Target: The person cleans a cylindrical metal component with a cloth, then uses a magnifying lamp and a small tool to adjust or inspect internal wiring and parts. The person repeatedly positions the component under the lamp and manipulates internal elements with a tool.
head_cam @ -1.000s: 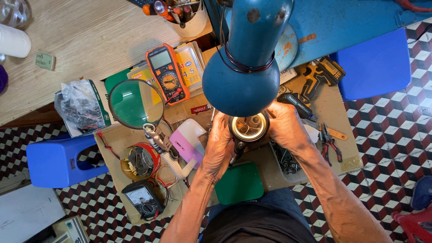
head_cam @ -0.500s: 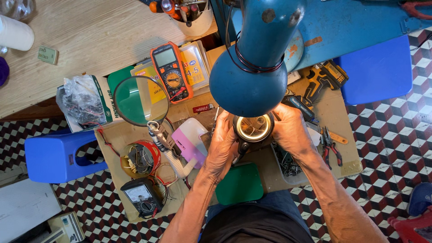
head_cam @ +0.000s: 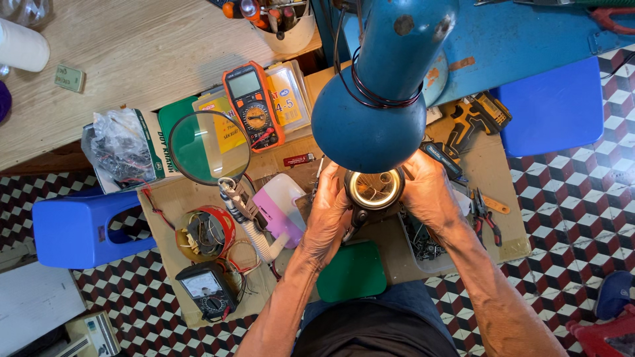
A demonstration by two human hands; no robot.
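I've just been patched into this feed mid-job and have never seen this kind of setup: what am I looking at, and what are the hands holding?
This is one view, from a camera worn on a person's head, looking straight down at their own two bare hands. There is no machine. The left hand and right hand both grip a small round part with a shiny ring, lit by a blue lamp just above it. What is inside the ring is too small to tell. The cardboard-covered bench holds a magnifying glass, an orange multimeter, a black meter, a red tape roll, pliers and a green pad. A blue stool stands on the left.
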